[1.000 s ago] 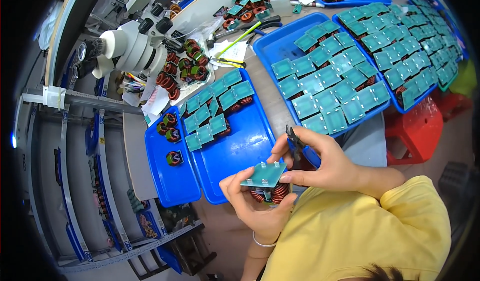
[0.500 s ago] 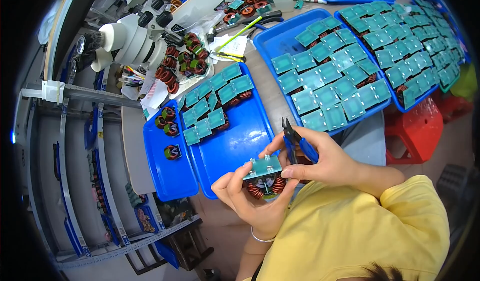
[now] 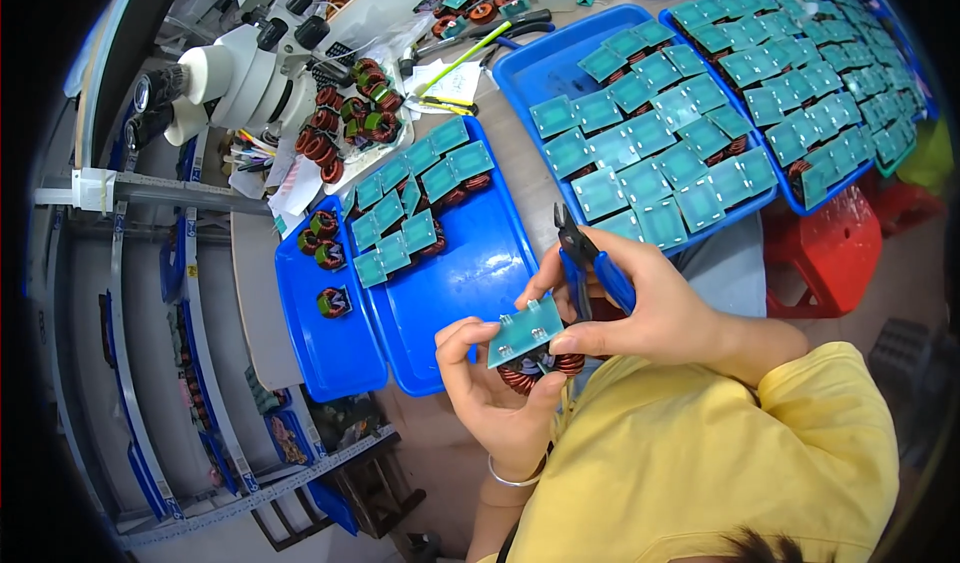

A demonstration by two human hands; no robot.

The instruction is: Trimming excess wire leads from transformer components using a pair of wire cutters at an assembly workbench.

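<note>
In front of my yellow shirt, a green circuit board (image 3: 525, 331) is tilted so its flat face shows, with small metal pins sticking out of it. A copper-wound coil (image 3: 518, 379) is attached beneath. My left hand (image 3: 492, 411) is closed on the board and coil, fingers at the left edge and thumb by the coil. My right hand (image 3: 655, 298) is closed round blue-handled wire cutters (image 3: 612, 281), whose dark jaws point up and away from the board. My right thumb and a fingertip also touch the board's right side. The fingers partly cover the coil.
Ahead lies a blue tray (image 3: 470, 278) partly filled with boards; a narrower tray (image 3: 340, 353) at its left holds several coils. Fuller blue trays (image 3: 520, 73) stand to the right. A microscope (image 3: 240, 73) and loose coils (image 3: 370, 103) are at back left, a red stool (image 3: 825, 258) at right.
The board has tipped, so more of its pinned face shows and less of the coil. The cutters stay in my right hand, shifted slightly left and up. The whole view has shifted a little.
</note>
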